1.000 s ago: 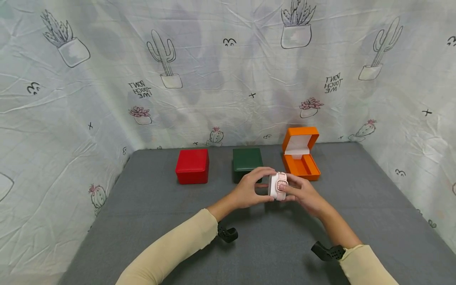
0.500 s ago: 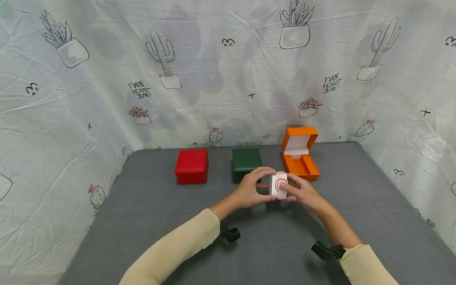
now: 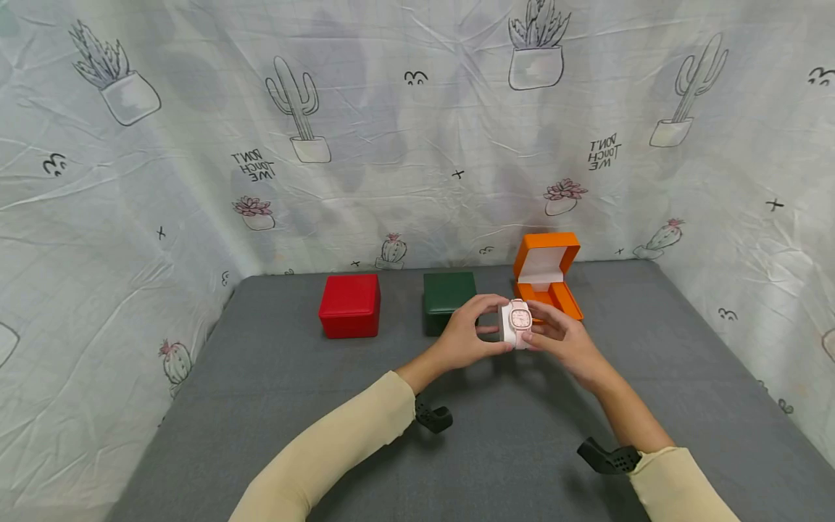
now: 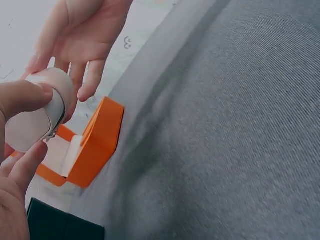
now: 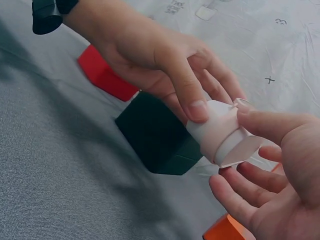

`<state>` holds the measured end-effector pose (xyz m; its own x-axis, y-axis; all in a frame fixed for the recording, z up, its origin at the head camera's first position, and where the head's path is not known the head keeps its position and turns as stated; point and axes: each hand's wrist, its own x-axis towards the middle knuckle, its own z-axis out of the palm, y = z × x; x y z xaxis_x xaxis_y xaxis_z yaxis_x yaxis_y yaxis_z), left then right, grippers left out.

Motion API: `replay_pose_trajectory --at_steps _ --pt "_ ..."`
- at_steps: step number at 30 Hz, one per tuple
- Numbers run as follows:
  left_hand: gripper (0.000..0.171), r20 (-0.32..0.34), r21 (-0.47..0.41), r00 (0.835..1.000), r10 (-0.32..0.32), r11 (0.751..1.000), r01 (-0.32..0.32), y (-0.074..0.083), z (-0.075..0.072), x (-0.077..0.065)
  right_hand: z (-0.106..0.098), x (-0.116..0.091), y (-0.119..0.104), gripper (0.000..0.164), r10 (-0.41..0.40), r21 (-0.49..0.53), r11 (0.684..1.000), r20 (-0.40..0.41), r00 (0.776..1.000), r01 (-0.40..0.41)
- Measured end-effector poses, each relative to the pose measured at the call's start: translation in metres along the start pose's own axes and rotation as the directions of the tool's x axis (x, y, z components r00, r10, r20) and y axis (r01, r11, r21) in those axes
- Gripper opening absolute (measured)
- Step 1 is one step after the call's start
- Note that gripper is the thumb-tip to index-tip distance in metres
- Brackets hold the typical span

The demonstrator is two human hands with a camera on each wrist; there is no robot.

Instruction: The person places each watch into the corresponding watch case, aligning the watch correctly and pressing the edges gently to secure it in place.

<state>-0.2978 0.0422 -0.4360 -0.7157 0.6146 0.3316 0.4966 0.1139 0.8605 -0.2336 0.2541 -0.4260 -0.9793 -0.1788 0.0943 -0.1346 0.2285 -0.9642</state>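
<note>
A pink wristwatch [image 3: 520, 320] with a squarish dial is wrapped round a white watch pillow [image 5: 201, 131], held up over the table just in front of the orange box. My left hand [image 3: 464, 335] grips the pillow by its end, thumb on the near side and fingers on the far side. From the other side my right hand [image 3: 574, 351] holds the watch, its thumb at the strap below the dial. In the right wrist view that thumb presses the strap's edge, while the other fingers curve beneath. The dial faces the head camera.
An orange box [image 3: 568, 301] stands with its lid up at the back right, partly behind the right hand. A closed green box [image 3: 449, 293] sits behind the left hand, and a closed red box [image 3: 350, 304] farther left. Grey cloth [image 3: 280, 406] covers the table; a patterned curtain [image 3: 365, 145] surrounds it.
Both hands have moved the watch and its pillow slightly up and right in the head view, closer to the orange box. The dial shows more fully, and the right thumb has slid off it.
</note>
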Motion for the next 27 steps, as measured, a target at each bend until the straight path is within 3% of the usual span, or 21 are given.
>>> replay_pose_trajectory --at_steps 10,27 --pt "0.065 -0.034 0.014 0.997 -0.07 0.997 0.07 0.005 0.013 0.014 -0.007 -0.002 0.002 0.056 0.006 0.007 1.0 -0.088 0.996 -0.006" --pt "0.066 -0.002 0.138 0.999 -0.054 0.989 0.054 0.004 0.03 0.038 -0.018 0.0 0.009 0.057 0.08 0.131 0.99 -0.203 0.976 -0.054"
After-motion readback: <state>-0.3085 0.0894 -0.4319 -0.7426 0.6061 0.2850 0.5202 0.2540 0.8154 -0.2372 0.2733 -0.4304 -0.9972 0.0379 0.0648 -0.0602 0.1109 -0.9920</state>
